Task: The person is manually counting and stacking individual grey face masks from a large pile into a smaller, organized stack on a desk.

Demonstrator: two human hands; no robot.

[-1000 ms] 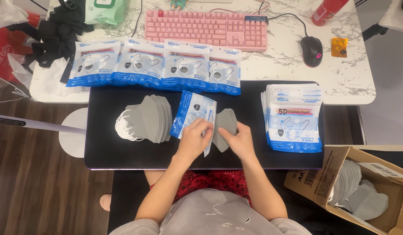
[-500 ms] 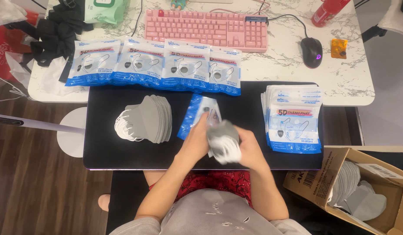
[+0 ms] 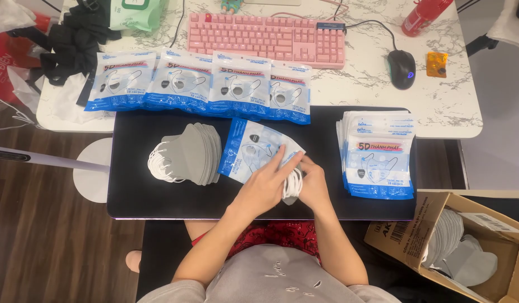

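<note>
Hands are seen from overhead, brought together over a black tray (image 3: 158,202) at the centre of the view. The left hand (image 3: 263,186) is laid flat, fingers together, across a blue and white mask pouch (image 3: 249,150) and a small bundle of grey masks (image 3: 292,185), whose white ear loops show between the two hands. The right hand (image 3: 314,185) is closed on that bundle from the 3 o'clock side. The pouch lies tilted on the tray, its open end turned toward the hands and its far end pointing to 11 o'clock.

At 9 o'clock from the hands, a fanned stack of grey masks (image 3: 189,152) rests on the tray, well apart from them. At 3 o'clock, a pile of filled pouches (image 3: 377,154) is stacked near the tray's edge. At 12 o'clock, a row of four pouches (image 3: 200,84) is laid along a marble desk (image 3: 461,106), with a pink keyboard (image 3: 265,38) and a black mouse (image 3: 401,68) beyond. At 4 o'clock, a cardboard box (image 3: 405,235) holding more grey masks is seen on the floor.
</note>
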